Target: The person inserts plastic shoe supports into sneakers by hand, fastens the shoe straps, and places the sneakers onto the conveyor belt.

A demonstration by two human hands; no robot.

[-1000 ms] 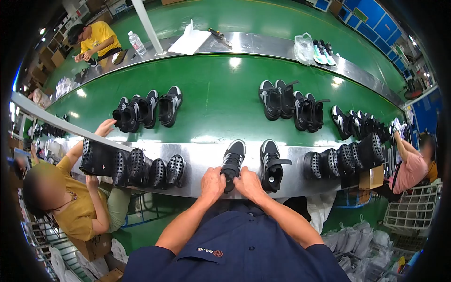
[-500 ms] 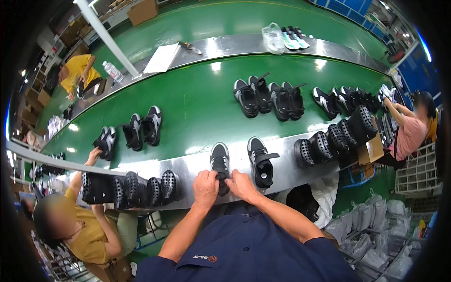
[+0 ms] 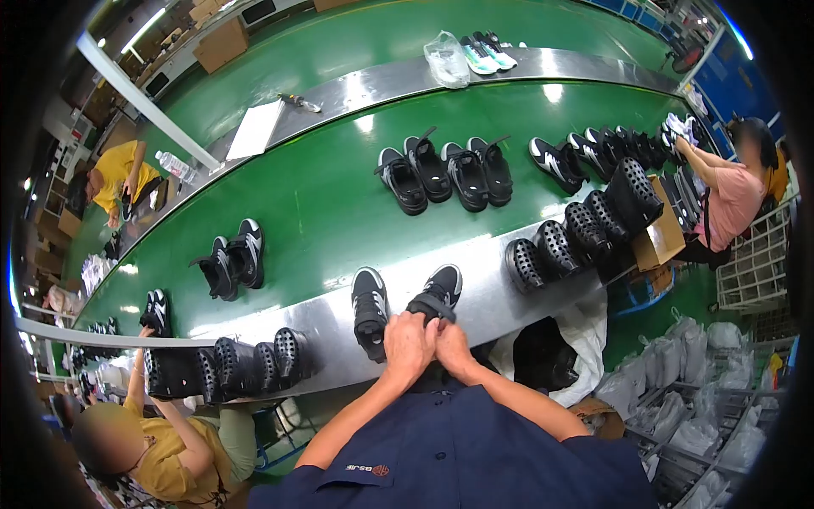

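Note:
Two black sneakers with pale toes stand on the metal ledge in front of me. Both my hands are at the heel end of the right sneaker [image 3: 443, 284], which is tilted, its toe pointing away. My left hand [image 3: 409, 344] has its fingers closed at the strap and collar. Beside it, my right hand [image 3: 453, 346] grips the other side, the two hands nearly touching. They hide the shoe's opening and heel. The left sneaker [image 3: 369, 297] stands untouched just left of my hands.
Black studded moulds [image 3: 583, 227] line the ledge at right, others [image 3: 233, 360] at left. Sneakers [image 3: 445, 174] sit on the green belt [image 3: 314, 204]. A person in yellow [image 3: 182, 441] reaches to a shoe at left; another in pink [image 3: 731, 199] works at right.
My hands have left the left sneaker and taken hold of the right one, which is now turned and tilted. The belt's shoes appear farther left, partly because the view shifted.

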